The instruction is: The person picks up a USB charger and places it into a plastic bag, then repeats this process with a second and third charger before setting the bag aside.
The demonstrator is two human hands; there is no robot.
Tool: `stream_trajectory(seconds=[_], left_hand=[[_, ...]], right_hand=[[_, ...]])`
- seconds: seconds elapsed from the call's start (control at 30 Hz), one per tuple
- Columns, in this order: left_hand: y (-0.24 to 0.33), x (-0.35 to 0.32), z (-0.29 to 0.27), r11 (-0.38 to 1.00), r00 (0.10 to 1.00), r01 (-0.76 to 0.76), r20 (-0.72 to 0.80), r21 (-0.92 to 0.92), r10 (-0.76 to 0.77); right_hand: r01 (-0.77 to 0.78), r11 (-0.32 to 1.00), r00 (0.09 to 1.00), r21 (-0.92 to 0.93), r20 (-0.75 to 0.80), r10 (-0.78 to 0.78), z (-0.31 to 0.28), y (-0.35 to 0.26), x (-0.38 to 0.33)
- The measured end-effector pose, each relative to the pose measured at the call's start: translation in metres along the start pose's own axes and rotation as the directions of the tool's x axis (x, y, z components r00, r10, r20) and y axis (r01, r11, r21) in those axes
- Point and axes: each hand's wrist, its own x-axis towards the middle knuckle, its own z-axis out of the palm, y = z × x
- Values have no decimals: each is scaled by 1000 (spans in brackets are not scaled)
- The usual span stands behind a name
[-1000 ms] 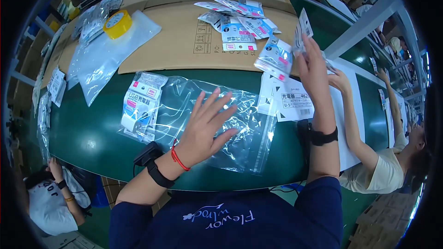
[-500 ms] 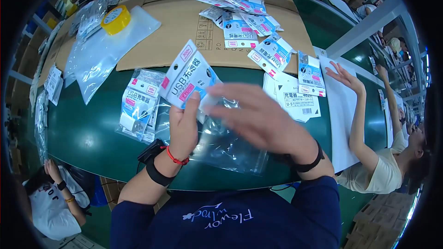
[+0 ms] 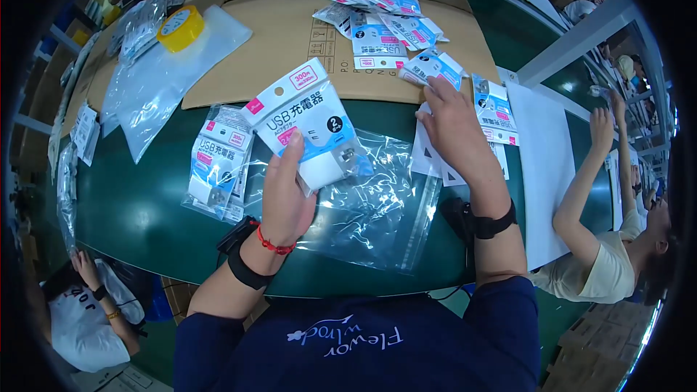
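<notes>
My left hand [image 3: 282, 189] holds a packaged USB charger [image 3: 308, 112], a clear pouch with a white and blue card and a white adapter, its thumb on the front. Tilted, the pack faces up over a large clear plastic bag [image 3: 363, 210] lying on the table. At right, my right hand [image 3: 459, 123] has its fingertips on the edge of another charger pack [image 3: 428, 64], hiding its near part; the thumb stands off to the left. More charger packs [image 3: 381, 40] are heaped beyond. White printed sheets [image 3: 428, 156] lie partly under my right hand.
Packed chargers [image 3: 215, 163] lie left on the green table [image 3: 131, 207]. Yellow tape [image 3: 180, 29] rests on clear bags [image 3: 152, 94] at far left. One more pack [image 3: 495, 112] lies right of my hand. A flattened cardboard box [image 3: 276, 36] covers the back. Co-workers sit at both sides.
My right hand has moved away from the held pack, up and right onto another pack, which has shifted and tilted. The pack in my left hand has turned to face up more fully.
</notes>
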Motion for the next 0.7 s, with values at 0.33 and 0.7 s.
stream_trajectory(seconds=[0.33, 0.7], left_hand=[[0, -2, 3, 992, 987, 111, 112, 60, -117], [0, -2, 4, 989, 986, 114, 115, 97, -125]], right_hand=[[-66, 993, 995, 97, 87, 58, -11, 3, 3], [-33, 999, 999, -17, -3, 33, -10, -3, 3]])
